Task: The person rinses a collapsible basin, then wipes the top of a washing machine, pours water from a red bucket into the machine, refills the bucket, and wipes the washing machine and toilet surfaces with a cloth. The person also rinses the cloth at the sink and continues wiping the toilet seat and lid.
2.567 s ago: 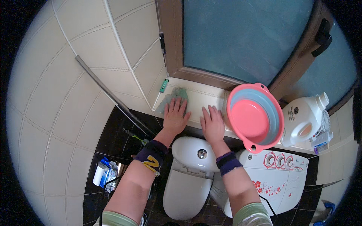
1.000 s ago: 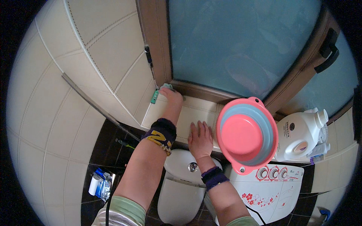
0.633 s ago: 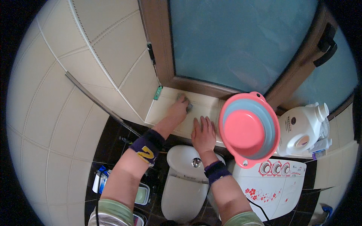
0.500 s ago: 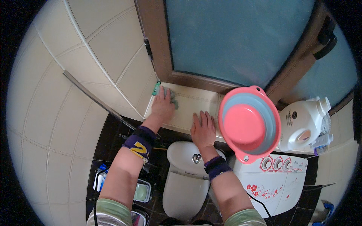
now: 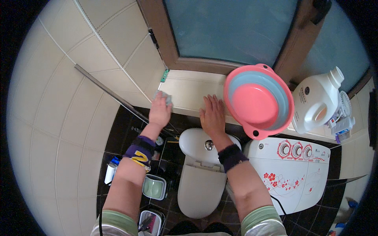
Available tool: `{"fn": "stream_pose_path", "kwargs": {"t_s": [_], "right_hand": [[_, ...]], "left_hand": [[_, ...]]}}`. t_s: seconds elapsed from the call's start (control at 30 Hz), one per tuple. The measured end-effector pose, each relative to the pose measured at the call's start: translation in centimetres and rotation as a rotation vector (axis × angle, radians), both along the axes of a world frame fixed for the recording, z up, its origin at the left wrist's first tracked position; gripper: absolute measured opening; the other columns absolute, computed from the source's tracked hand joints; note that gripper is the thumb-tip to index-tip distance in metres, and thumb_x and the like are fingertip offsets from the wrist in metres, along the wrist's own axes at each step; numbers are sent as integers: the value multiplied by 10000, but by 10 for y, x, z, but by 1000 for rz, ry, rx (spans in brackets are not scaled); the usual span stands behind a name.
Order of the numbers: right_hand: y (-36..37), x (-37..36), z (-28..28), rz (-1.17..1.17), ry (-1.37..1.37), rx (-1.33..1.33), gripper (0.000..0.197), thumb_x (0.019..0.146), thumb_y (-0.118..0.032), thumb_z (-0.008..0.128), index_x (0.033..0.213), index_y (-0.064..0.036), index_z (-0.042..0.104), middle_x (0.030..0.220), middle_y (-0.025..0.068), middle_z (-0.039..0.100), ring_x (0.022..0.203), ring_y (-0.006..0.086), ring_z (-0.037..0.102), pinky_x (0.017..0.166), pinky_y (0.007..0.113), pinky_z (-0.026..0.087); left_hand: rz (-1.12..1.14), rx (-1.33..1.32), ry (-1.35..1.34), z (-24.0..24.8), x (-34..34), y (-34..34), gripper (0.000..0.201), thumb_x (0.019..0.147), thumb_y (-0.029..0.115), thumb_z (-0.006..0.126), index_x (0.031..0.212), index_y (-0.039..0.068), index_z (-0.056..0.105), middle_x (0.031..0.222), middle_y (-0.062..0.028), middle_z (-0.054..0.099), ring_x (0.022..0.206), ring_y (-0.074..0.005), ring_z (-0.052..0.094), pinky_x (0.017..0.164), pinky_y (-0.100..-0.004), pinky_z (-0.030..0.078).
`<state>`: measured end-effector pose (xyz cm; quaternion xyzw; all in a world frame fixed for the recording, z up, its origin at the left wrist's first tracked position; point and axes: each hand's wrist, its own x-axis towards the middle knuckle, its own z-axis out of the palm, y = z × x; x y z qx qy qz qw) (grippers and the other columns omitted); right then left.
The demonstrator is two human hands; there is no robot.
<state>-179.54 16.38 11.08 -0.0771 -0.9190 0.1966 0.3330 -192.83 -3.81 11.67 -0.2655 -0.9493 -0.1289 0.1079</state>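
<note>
One left hand [image 5: 158,112] on cloth [image 5: 168,98], lettered white jug [image 5: 302,113], yellow-marked wristband [image 5: 141,150]

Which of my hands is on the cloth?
Your left hand, on the greyish cloth at the left end of the tiled sill; your right hand, near the pink basin, shows none.

One grey-green cloth [image 5: 169,99], one pink-and-grey basin [image 5: 256,105], one large white jug [image 5: 306,107] and one small green object [image 5: 164,75] are in view, plus one toilet [image 5: 201,192], one washing machine [image 5: 315,177] with three knobs [image 5: 297,152], two wristbands [image 5: 232,157], two open tubs [image 5: 154,187] and one window handle [image 5: 321,11].
</note>
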Motion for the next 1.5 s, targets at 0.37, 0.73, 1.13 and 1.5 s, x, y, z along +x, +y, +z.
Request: {"fn": "stream_pose_path", "kwargs": {"t_s": [0.37, 0.73, 1.13, 1.5], "right_hand": [[26, 187, 26, -90, 7, -1642, 688, 985, -398, 623, 1516, -88, 315, 1355, 162, 521, 1197, 292, 580, 970, 422, 534], [93, 182, 83, 26, 17, -1942, 378, 1019, -336, 504, 1246, -35, 529, 1141, 105, 648, 956, 226, 678, 808, 396, 580], [31, 413, 1, -250, 37, -1887, 300, 896, -66, 489, 1181, 23, 522, 993, 114, 622, 781, 227, 655, 698, 361, 574], [31, 449, -22, -170, 113, -1982, 419, 816, -14, 480, 1235, -2, 499, 1117, 77, 576, 1056, 226, 595, 928, 387, 503]], "left_hand": [[-494, 230, 80, -10, 97, 148, 418, 886, 160, 624, 1269, 1, 580, 1380, -206, 500, 1338, -385, 430, 1143, -476, 355], [-210, 60, 49, -4, 52, 107, 465, 922, 234, 602, 1369, 115, 559, 1424, -210, 431, 1328, -382, 410, 1144, -487, 330], [-758, 103, 252, -14, 123, 241, 481, 870, 237, 593, 1297, 17, 563, 1366, -231, 513, 1310, -398, 459, 1063, -522, 400], [239, -238, -362, 12, -26, 172, 724, 1000, 556, 307, 1609, 189, 170, 1672, -148, 104, 1542, -338, 90, 1220, -541, 47]]}}
